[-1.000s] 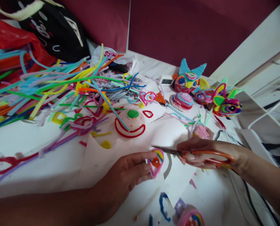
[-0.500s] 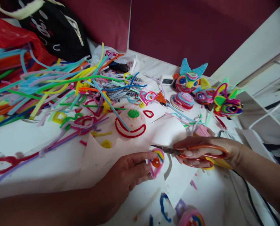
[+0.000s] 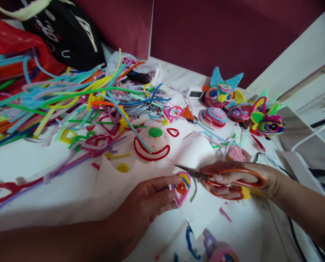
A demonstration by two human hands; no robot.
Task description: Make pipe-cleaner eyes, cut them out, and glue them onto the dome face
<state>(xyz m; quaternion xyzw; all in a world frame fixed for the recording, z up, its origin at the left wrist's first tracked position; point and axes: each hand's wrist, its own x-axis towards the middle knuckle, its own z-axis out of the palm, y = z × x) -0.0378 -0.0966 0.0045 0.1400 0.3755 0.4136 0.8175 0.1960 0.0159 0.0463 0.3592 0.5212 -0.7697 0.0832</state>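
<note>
Between thumb and forefinger, my left hand [image 3: 154,198] pinches a small teardrop-shaped pipe-cleaner piece [image 3: 181,189] with a pink rim and yellow, blue and orange inside. My right hand [image 3: 228,176] is wrapped round the orange handles of a pair of scissors [image 3: 193,172]. Their blades point left, by the upper edge of the piece; whether they touch it I cannot tell. White paper [image 3: 206,214] lies under both hands. Beyond my left hand sits a pale round ball [image 3: 162,140] with a green spiral [image 3: 155,132] and a red pipe-cleaner outline [image 3: 151,156] at its base.
Loose pipe cleaners [image 3: 69,91] are heaped at the left, beside a red plastic bag [image 3: 12,40] and a black bag [image 3: 66,36]. Finished colourful figures [image 3: 219,94] and a striped dome [image 3: 213,118] stand at the back right. Near the front edge lies a pink round piece [image 3: 224,254].
The scissors' handles have spread apart, the lower loop moving down, and the blades have parted. My left hand and the teardrop piece stay almost still.
</note>
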